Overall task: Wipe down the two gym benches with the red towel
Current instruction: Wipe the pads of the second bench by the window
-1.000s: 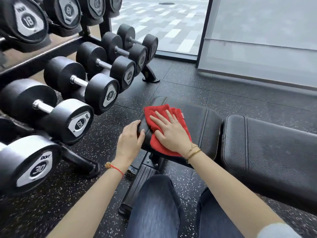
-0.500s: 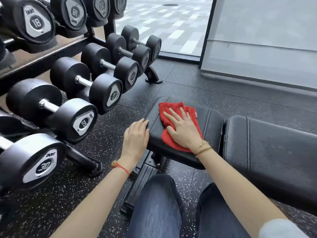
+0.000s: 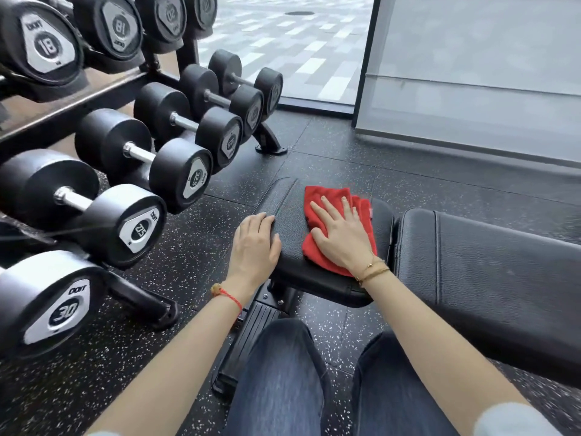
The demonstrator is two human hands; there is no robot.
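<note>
I'm wiping the seat pad (image 3: 289, 221): right hand (image 3: 341, 236) fingers spread flat on towel (image 3: 366, 229), left hand (image 3: 254, 247) bracing, fingers together; next, the back pad (image 3: 490, 265).

My left hand (image 3: 256, 243) has little room to swing out: the dumbbell rack (image 3: 103, 99) crowds close on that side, its foot (image 3: 147, 305) jutting onto the floor (image 3: 330, 158). Ahead, the floor lies open to the glass. Rightward, the long back pad (image 3: 490, 272) is bare; the gap (image 3: 394, 240) between pads looks narrow, perhaps too tight for fingers.
</note>
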